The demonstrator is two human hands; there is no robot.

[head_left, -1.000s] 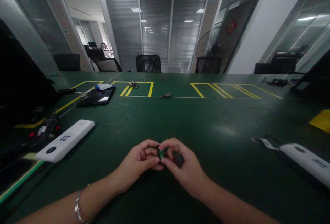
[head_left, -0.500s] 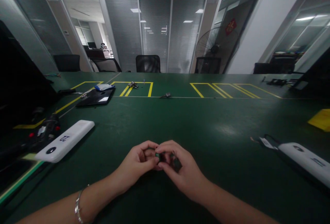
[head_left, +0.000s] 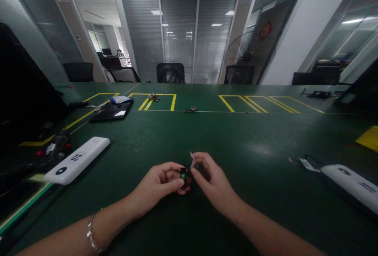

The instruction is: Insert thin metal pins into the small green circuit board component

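Between the thumb and fingers of my left hand (head_left: 165, 177) is a small black-and-green piece (head_left: 183, 175), held upright above the table; its exact kind is too small to make out. My right hand (head_left: 211, 175), just to the right and apart from that piece, pinches a thin silvery rod (head_left: 192, 156) whose tip points up and to the left. The rod's lower end is hidden by the fingers.
The green table (head_left: 165, 134) carries a white power bank (head_left: 78, 161) at left and another white device (head_left: 351, 181) with a cable at right. A black folder-like slab (head_left: 110, 112), small metal parts (head_left: 153, 97) and a dark part (head_left: 191, 109) lie farther back. A yellow object (head_left: 367, 139) stands at the right edge.
My right hand has drawn away from my left, lifting slightly, and the thin rod now shows in its fingers. More of the black-and-green piece is visible in my left hand.
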